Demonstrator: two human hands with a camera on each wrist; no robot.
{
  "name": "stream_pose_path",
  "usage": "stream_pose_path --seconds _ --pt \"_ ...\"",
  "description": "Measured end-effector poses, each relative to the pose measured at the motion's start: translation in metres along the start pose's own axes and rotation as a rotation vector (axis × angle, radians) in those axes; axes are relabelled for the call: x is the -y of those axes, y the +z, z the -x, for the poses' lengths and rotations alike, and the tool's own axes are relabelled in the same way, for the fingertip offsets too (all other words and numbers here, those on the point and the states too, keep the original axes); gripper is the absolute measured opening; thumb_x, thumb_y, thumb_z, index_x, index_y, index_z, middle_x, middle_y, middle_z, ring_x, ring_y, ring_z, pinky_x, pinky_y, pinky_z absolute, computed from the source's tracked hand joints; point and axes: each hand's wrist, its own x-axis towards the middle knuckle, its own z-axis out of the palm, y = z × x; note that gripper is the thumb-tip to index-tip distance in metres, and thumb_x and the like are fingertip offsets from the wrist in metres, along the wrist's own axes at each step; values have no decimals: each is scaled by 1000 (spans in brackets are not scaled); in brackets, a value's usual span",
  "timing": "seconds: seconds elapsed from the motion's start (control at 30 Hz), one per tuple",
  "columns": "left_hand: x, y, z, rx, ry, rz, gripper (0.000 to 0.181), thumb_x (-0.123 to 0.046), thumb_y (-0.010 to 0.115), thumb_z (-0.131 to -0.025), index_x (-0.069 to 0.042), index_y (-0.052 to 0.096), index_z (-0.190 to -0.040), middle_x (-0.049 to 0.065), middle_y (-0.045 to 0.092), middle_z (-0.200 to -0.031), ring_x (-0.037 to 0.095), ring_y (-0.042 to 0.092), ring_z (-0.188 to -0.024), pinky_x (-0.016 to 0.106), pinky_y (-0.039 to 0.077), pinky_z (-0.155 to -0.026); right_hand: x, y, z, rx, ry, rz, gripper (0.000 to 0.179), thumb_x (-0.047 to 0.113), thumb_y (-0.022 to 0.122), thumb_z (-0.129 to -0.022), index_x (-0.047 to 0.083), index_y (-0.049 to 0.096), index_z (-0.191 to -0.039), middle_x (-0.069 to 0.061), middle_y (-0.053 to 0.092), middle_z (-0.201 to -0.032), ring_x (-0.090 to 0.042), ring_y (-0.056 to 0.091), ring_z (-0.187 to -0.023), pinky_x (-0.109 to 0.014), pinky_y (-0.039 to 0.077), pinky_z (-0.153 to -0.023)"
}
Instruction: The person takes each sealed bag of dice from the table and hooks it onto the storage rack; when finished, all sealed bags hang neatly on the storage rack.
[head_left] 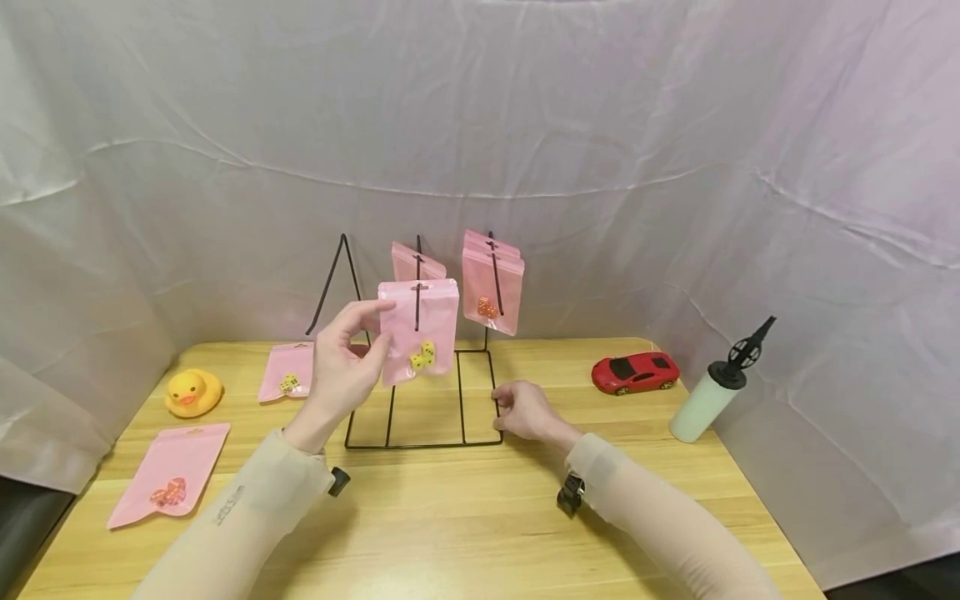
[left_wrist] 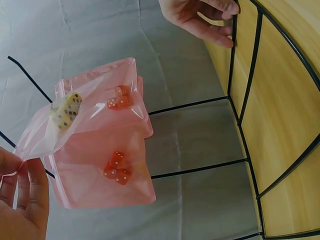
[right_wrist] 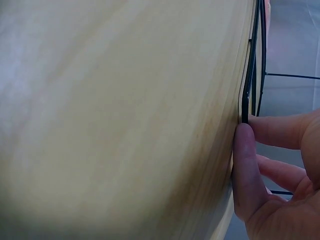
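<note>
My left hand pinches the left edge of a pink zip pouch holding yellow dice. The pouch's slot is at the middle prong of a black wire rack, and the prong's tip shows in front of the pouch. In the left wrist view, the fingers grip a corner of this pouch. Low at the rack's right side, my right hand holds the base wire between thumb and fingers, also seen in the right wrist view. Behind, another pink pouch hangs on the middle prong, and pouches with orange-red dice hang on the right prong.
The left prong carries no pouch. On the table's left lie a pouch with yellow dice, a rubber duck and a pouch with red dice. A red toy car and a pale green hand pump stand right.
</note>
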Motion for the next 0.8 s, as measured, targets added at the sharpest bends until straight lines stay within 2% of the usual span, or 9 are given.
stream_pose_path --seconds 0.07,0.13,0.4,0.7,0.8 --pt "1 0 -1 -5 -4 3 44 15 69 -95 -5 78 -134 -6 69 -100 4 66 -84 14 59 -59 0 0 0 3 1 0 54 2 93 -85 2 77 -137 -14 79 -121 -14 76 -94 -41 69 -97" --pt "1 1 -1 -12 -7 2 44 14 69 -95 -6 78 -133 -7 69 -100 4 66 -83 15 59 -58 1 0 0 6 4 -2 54 2 92 -86 2 77 -138 -15 79 -122 -15 76 -94 -42 69 -97" --pt "5 2 -7 -15 -25 8 48 19 67 -94 -5 78 -134 15 72 -107 3 67 -86 13 58 -59 0 0 0 4 7 0 55 3 93 -86 2 77 -138 -15 80 -123 -15 76 -95 -41 69 -97" --pt "8 4 -14 -17 -47 -4 48 17 67 -96 -7 78 -135 16 73 -112 3 66 -83 13 56 -57 0 0 0 -2 -7 18 55 3 94 -85 3 77 -137 -15 81 -123 -14 76 -95 -45 68 -101" --pt "9 5 -18 -26 -47 -6 47 17 67 -95 -5 77 -136 19 74 -118 3 66 -84 12 55 -56 1 -1 1 -2 -8 17 55 3 93 -85 3 77 -138 -15 81 -123 -15 76 -95 -45 68 -101"
